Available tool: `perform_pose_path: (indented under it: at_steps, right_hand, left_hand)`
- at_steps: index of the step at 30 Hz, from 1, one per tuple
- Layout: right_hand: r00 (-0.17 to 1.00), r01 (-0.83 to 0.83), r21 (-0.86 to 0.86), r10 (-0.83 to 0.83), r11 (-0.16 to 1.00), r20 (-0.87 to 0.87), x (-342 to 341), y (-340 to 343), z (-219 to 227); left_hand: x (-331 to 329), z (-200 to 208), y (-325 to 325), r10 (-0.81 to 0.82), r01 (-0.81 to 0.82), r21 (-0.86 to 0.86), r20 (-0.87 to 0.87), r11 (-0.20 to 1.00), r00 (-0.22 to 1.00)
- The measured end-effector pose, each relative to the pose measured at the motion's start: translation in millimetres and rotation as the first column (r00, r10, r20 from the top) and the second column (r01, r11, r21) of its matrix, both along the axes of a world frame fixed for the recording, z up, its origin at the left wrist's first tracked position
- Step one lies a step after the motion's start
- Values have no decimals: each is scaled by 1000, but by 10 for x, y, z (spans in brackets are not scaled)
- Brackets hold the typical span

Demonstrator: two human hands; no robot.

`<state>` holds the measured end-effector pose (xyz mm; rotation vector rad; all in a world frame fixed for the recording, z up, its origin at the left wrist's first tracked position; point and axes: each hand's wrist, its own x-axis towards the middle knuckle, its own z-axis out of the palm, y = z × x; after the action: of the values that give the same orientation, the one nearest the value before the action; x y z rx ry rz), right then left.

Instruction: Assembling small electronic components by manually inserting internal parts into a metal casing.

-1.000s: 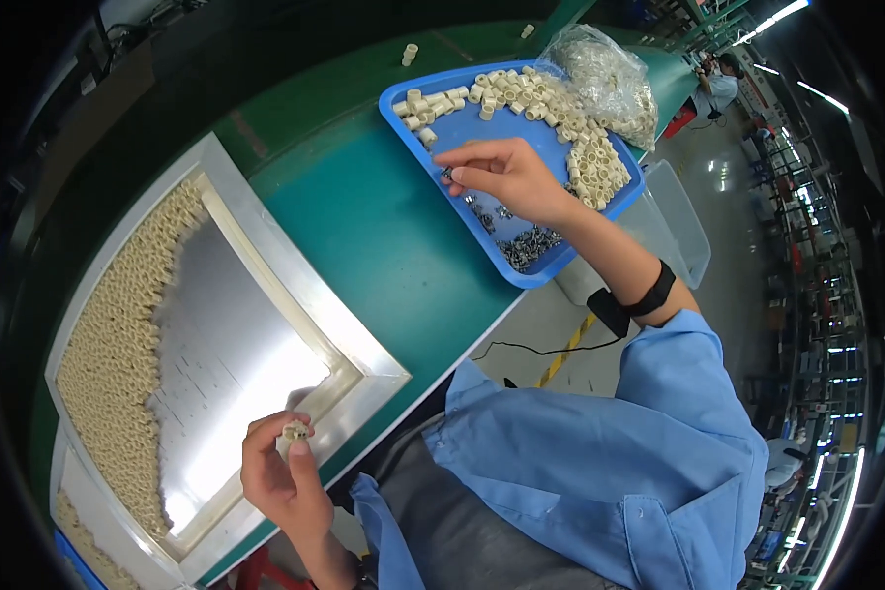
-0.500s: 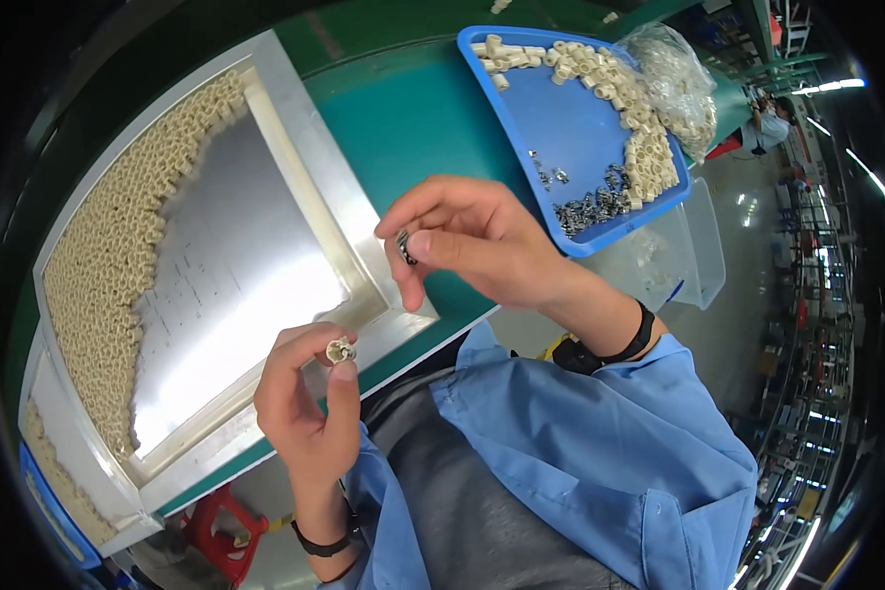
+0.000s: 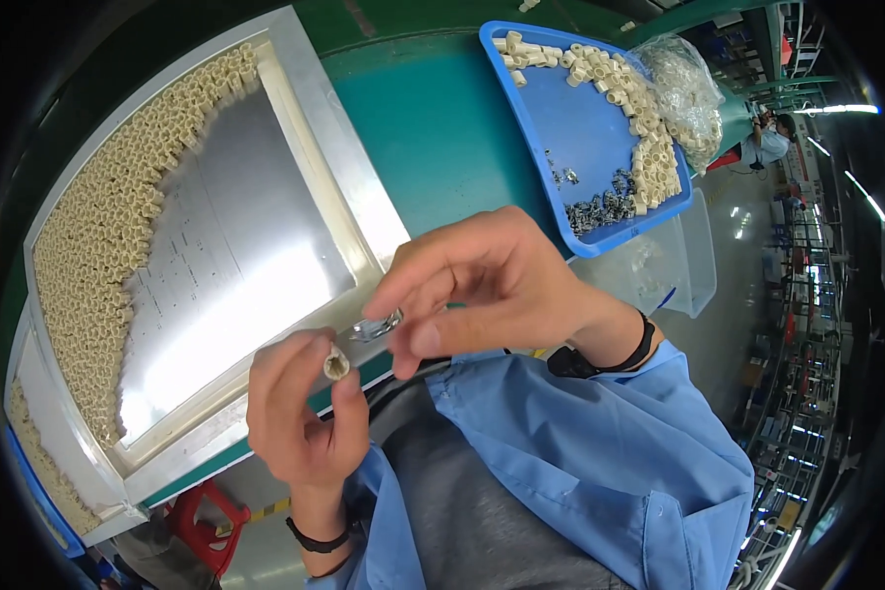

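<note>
Between the thumb and fingers of my left hand [image 3: 305,408] is a small cream plastic sleeve [image 3: 336,367], its open end showing. Just to its right, my right hand [image 3: 497,295] pinches a small shiny metal clip [image 3: 374,326], which points toward the sleeve. The clip looks close to the sleeve but apart from it; its far end is hidden by my fingers. Both hands are over the near right corner of a metal-framed tray [image 3: 236,236]. Many upright cream sleeves [image 3: 93,265] are packed along that tray's left side.
A blue tray [image 3: 585,128] at the back right holds loose cream sleeves [image 3: 649,123] and a pile of metal clips [image 3: 605,205]. Beside it lie a clear plastic bag [image 3: 686,84] and a clear box [image 3: 700,261]. The green tabletop [image 3: 433,138] runs between the trays. A red stool [image 3: 211,526] stands below.
My right hand has come down and left, bringing the metal clip close to the sleeve. More of the clip now shows. My left hand still grips the sleeve, its open end turned slightly. The view has shifted a little.
</note>
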<state>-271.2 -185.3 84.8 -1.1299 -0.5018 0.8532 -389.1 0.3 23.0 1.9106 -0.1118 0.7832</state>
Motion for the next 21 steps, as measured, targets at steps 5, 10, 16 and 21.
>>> perform_pose_path:
  at_steps: [5, 10, 16, 21]
  right_hand:
    - [857, 52, 43, -67, 998, 511, 43, 98, 69]
    - [640, 56, 75, -94, 996, 762, 64, 242, 99]
    - [537, -3, 162, -135, 987, 833, 157, 417, 81]
    - [480, -38, 203, -160, 978, 863, 179, 497, 102]
  left_hand:
    - [-36, 15, 34, 41, -42, 31, 40, 999, 998]
    - [-81, 44, 44, -21, 21, -74, -5, 997, 1000]
    - [-219, 91, 142, -253, 206, -395, -72, 895, 965]
    - [-276, 52, 127, -323, 261, -524, -28, 811, 946]
